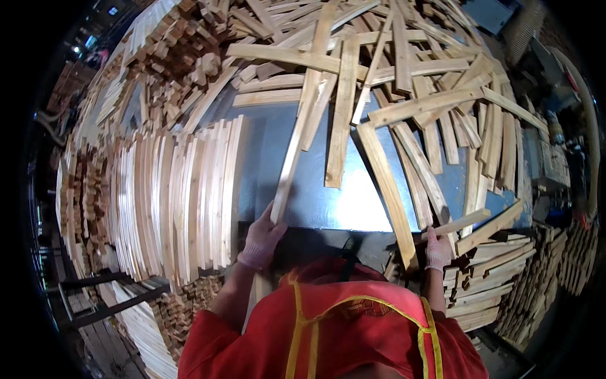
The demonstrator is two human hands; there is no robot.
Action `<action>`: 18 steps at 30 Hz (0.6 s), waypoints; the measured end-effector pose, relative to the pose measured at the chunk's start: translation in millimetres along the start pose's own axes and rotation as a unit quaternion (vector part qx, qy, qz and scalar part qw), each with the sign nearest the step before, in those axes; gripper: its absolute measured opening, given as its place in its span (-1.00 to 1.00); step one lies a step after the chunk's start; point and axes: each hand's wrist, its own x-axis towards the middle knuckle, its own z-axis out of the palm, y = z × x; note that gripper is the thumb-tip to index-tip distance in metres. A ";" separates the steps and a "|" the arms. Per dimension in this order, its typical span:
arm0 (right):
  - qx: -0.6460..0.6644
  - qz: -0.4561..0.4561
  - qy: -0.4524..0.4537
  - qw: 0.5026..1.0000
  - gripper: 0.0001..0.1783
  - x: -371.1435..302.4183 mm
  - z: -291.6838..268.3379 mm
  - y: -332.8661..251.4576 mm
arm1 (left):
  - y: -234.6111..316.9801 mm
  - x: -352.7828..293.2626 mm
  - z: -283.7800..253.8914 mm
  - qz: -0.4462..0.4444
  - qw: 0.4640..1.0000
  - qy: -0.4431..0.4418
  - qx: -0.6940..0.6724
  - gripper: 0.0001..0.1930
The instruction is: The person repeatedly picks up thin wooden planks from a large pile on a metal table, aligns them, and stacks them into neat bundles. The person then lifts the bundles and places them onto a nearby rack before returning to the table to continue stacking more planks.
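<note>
My left hand [261, 241], in a pale glove, is closed round the near end of a long narrow wooden strip [289, 174]. The strip slants away over the blue tabletop [309, 202] toward a loose heap of wood. At the table's right front edge my right hand [438, 251], also gloved, has its fingers closed at the end of a short wooden strip [466, 222]. Other strip ends lie close to those fingers and partly hide the grip. A wider wooden board [384, 183] reaches over the front edge, left of my right hand.
Upright strips stand in a tight row [183, 202] on the left. A jumbled heap of wooden strips [404, 63] covers the far side of the table. Stacked strips [486, 278] rise at the lower right, and a ribbed hose [525, 31] hangs at the far right.
</note>
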 end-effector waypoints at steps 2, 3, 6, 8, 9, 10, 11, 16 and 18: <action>0.043 0.006 0.018 0.999 -0.50 6.2 14.1 13.3 | -44.1 -16.8 -19.0 0.080 0.971 0.110 0.196 -0.40; 0.090 0.002 0.016 0.996 -0.55 11.8 19.7 27.7 | -60.6 -17.7 -28.5 0.114 0.932 0.172 0.297 -0.41; 0.129 -0.012 0.025 0.991 -0.56 18.3 13.6 33.0 | -90.9 -11.2 -54.9 0.103 0.777 0.316 0.535 -0.33; 0.101 -0.074 0.041 0.991 -0.59 12.8 -3.6 -3.3 | -78.7 -2.7 -64.3 0.088 0.786 0.298 0.535 -0.23; 0.141 -0.141 0.036 0.979 -0.60 19.4 -6.1 -4.0 | -81.6 2.0 -63.1 0.133 0.745 0.314 0.573 -0.17; 0.012 -0.137 0.006 0.991 -0.62 -3.2 -22.7 -57.7 | -82.4 10.1 -61.8 0.090 0.768 0.277 0.570 -0.15; 0.017 -0.195 0.016 0.981 -0.64 -19.4 -23.2 -90.7 | -76.0 23.7 -62.6 0.055 0.789 0.239 0.563 -0.13; -0.111 -0.349 -0.044 0.929 -0.48 -47.2 27.9 -174.8 | -67.5 44.7 -85.0 0.023 0.842 0.178 0.508 -0.15; -0.135 -0.344 -0.066 0.927 -0.48 -65.3 54.4 -204.3 | -71.4 45.6 -81.7 0.049 0.845 0.189 0.498 -0.09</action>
